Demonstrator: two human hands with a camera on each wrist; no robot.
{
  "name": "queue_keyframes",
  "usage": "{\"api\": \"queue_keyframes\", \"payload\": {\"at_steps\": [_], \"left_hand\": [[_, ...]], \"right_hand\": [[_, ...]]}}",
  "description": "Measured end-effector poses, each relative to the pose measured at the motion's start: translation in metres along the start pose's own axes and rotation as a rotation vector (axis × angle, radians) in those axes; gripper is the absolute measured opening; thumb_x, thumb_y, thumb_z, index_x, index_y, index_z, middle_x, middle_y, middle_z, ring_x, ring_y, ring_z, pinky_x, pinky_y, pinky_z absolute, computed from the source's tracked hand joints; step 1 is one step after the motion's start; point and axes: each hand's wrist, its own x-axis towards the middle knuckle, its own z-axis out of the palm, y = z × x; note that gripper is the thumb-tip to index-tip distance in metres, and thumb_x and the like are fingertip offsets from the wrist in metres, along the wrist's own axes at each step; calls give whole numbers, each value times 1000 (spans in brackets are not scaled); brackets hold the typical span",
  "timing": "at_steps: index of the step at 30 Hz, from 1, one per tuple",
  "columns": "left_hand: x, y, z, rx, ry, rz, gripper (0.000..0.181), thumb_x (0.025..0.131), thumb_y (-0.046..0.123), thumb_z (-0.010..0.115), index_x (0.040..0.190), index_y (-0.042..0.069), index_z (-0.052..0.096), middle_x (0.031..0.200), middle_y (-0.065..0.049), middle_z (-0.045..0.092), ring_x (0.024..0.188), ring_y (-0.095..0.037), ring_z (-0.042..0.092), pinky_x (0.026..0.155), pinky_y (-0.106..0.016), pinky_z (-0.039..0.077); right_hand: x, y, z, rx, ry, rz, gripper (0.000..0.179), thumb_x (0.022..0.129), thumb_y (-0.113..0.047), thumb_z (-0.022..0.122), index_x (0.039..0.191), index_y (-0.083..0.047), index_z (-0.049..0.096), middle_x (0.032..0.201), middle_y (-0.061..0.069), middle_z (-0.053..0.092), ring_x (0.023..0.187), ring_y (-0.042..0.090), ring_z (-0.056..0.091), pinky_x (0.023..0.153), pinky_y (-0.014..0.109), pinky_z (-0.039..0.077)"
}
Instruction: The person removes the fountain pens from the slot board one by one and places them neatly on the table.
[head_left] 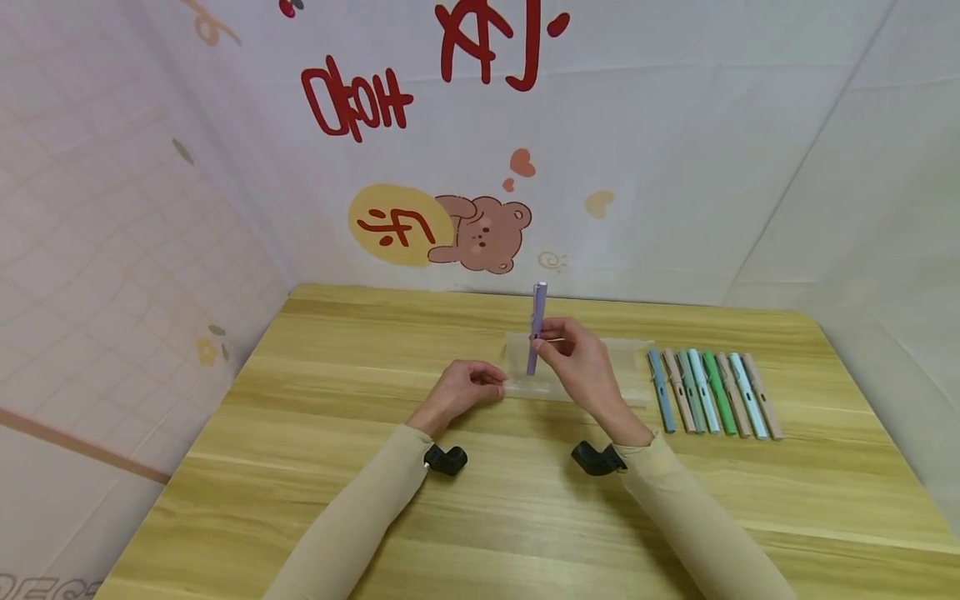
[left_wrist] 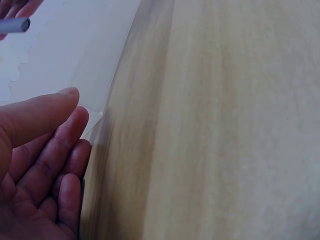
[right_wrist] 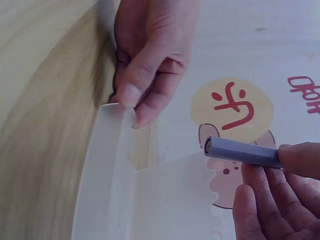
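Observation:
Upright in my right hand (head_left: 583, 367) is a purple pen (head_left: 538, 310) with a clip near its top, pinched between thumb and fingers. Its lower end is over a translucent white plastic holder (head_left: 540, 391), which lies on the table in front of the wall. In the right wrist view the holder (right_wrist: 102, 175) shows a raised front strip and a scalloped, notched edge. My left hand (head_left: 459, 392) pinches the holder's left front corner between thumb and fingers. The left wrist view shows the thumb (left_wrist: 45, 112) lying over that clear corner.
To the right of the holder several pens lie side by side, among them a blue pen (head_left: 662, 392), a green pen (head_left: 719, 392) and a brown pen (head_left: 763, 396). Behind the wooden table (head_left: 360, 333) hangs a printed cloth (head_left: 660, 125) with a bear.

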Motion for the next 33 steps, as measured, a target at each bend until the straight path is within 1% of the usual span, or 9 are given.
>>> {"api": "queue_keyframes", "payload": {"at_steps": [5,9,15,19,25,29,33], "left_hand": [[1,-1,1,3,3,5,21,93,11,78,113,5,77,101,-2,75,94,-14,66,90,-34,50],[-1,-1,1,1,2,-2,21,93,10,77,113,5,77,101,-2,75,94,-14,66,91,-35,50],[0,1,2,-1,-1,14,20,93,10,77,113,4,77,100,-3,74,92,-14,65,89,-33,50],[0,1,1,7,-5,13,20,93,10,77,113,5,77,100,-2,74,92,-14,65,88,-33,50],[1,0,0,25,9,16,19,92,11,78,110,6,78,98,0,75,92,-13,65,87,-32,50],[0,0,0,18,9,11,19,92,10,78,110,6,78,98,-1,75,92,-13,65,87,-31,50],[-2,0,0,-3,4,18,20,92,10,78,111,4,77,98,-2,74,91,-14,65,86,-31,50]], "right_hand": [[-4,-1,-9,22,-3,-2,30,102,-21,69,126,-4,67,114,13,73,100,27,73,78,23,54],[-9,-1,-17,24,-3,-2,33,103,-24,68,128,-4,66,116,14,72,102,28,72,79,22,54],[-16,0,-31,40,15,-16,33,103,-24,67,128,-2,66,115,15,72,102,29,72,78,21,54],[-20,3,-41,45,20,-16,32,103,-23,67,127,-2,66,114,15,72,100,22,72,77,21,55],[-27,8,-57,37,22,-1,35,103,-24,67,129,-1,64,116,16,71,98,9,70,79,20,55],[-34,13,-67,-7,34,1,36,103,-27,67,130,-2,65,115,16,73,96,5,69,79,18,54],[-41,16,-78,-20,42,3,37,103,-25,67,131,-1,64,116,17,72,96,3,69,80,17,54]]}}
